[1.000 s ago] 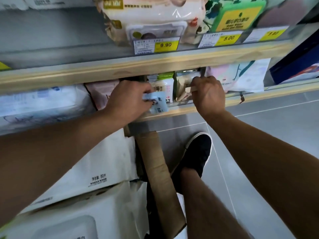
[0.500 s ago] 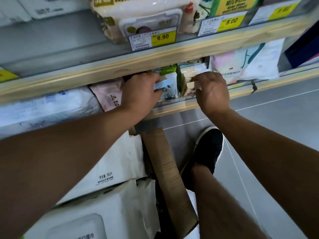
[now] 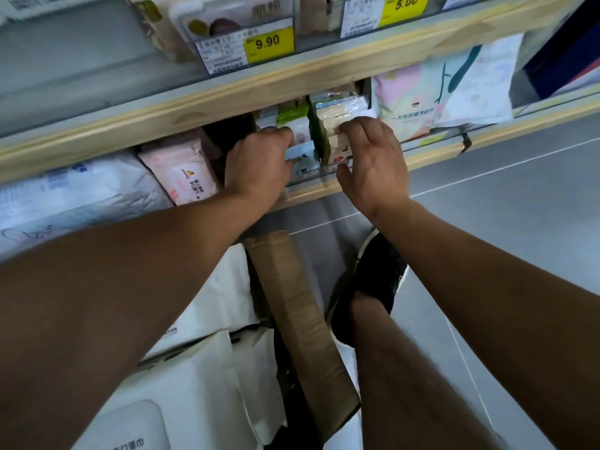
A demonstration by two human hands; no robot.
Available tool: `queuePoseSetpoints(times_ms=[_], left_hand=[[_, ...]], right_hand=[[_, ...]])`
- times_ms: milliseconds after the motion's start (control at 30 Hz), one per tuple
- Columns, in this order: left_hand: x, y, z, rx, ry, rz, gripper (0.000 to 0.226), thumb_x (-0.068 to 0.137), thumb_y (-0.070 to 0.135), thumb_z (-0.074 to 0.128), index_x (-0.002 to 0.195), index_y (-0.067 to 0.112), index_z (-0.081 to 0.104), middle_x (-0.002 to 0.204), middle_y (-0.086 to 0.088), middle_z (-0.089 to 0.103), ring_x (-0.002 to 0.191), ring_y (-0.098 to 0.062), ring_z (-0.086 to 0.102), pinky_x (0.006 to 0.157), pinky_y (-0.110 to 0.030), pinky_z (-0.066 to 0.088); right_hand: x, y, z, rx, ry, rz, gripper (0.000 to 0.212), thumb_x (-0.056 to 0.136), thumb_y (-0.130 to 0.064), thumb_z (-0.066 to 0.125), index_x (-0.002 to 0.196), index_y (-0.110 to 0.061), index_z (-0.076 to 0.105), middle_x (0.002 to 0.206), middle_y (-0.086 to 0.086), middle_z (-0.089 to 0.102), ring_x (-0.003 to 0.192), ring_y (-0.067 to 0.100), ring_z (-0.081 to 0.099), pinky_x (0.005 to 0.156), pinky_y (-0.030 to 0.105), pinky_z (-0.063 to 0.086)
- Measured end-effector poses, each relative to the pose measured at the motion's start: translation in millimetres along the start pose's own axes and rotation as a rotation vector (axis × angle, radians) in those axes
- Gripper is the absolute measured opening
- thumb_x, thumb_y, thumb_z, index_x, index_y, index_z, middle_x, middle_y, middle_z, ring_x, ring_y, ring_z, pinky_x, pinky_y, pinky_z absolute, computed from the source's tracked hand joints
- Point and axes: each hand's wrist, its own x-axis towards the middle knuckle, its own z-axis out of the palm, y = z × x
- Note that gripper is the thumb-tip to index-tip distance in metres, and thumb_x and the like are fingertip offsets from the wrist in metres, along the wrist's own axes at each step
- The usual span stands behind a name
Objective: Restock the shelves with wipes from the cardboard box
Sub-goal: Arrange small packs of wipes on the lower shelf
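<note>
Head cam: left hand (image 3: 258,164) curled around a small blue-white wipes pack (image 3: 302,157), right hand (image 3: 373,157) gripping a beige pack (image 3: 337,142), both on the lower shelf (image 3: 422,157). Cardboard box (image 3: 298,306) sits near, below. Contents hidden, so probably more left to stock.

Two hands: left hand (image 3: 258,167), right hand (image 3: 373,164). Two readable yellow price tags: 9.90 tag (image 3: 268,43), 5.00 tag (image 3: 406,4). One pink wipes pack (image 3: 181,173). One cardboard box flap (image 3: 298,319). One black shoe (image 3: 373,287). Two wooden shelf edges: upper shelf edge (image 3: 227,89), lower shelf edge (image 3: 438,154).
</note>
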Motion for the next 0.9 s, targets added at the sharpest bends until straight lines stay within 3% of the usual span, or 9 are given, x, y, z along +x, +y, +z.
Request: queuePoseSetpoints(times_ms=[100,200,600,800,900], left_hand=[[0.9,-4.7,0.0,-0.032,0.066,-0.078,0.017,0.082,0.021,0.064,0.098,0.016,0.066,0.099,-0.013,0.068,0.091,-0.038,0.062,0.073,-0.039,0.048],[-0.4,-1.6,4.1,-0.031,0.025,-0.047,0.015,0.081,0.018,0.063,0.096,0.014,0.065,0.099,-0.013,0.067,0.090,-0.037,0.061,0.073,-0.041,0.050],[15.3,2.7,22.7,-0.018,-0.016,-0.082,0.030,0.084,0.019,0.063,0.114,0.017,0.064,0.110,-0.013,0.067,0.101,-0.036,0.061,0.082,-0.042,0.051],[0.7,5.9,-3.7,-0.063,-0.003,-0.078,0.031,0.082,0.032,0.068,0.112,0.023,0.065,0.109,-0.007,0.069,0.098,-0.030,0.063,0.079,-0.038,0.053],[-13.9,0.4,-31.2,-0.073,0.004,-0.035,0.029,0.084,0.030,0.066,0.111,0.019,0.066,0.107,-0.008,0.069,0.097,-0.028,0.062,0.076,-0.036,0.050]], right_hand=[[-1.9,0.7,0.3,0.007,-0.012,-0.008,0.050,0.072,-0.015,0.064,0.121,-0.010,0.058,0.119,0.010,0.056,0.111,0.033,0.052,0.099,0.038,0.041],[-4.5,2.4,-0.3,0.007,-0.023,-0.001,0.051,0.072,-0.015,0.063,0.122,-0.010,0.058,0.120,0.010,0.056,0.112,0.033,0.051,0.100,0.038,0.041],[-0.9,-0.1,-2.8,-0.044,-0.135,0.017,0.061,0.076,-0.023,0.067,0.134,-0.012,0.052,0.134,0.008,0.052,0.132,0.032,0.040,0.114,0.039,0.028],[-6.4,-16.5,-30.7,-0.045,-0.178,0.022,0.064,0.074,-0.019,0.068,0.135,-0.011,0.050,0.135,0.010,0.050,0.132,0.033,0.039,0.112,0.039,0.030],[-9.2,-30.3,-54.4,-0.041,-0.218,0.042,0.062,0.078,-0.019,0.066,0.136,-0.011,0.048,0.136,0.011,0.049,0.129,0.032,0.040,0.110,0.039,0.033]])
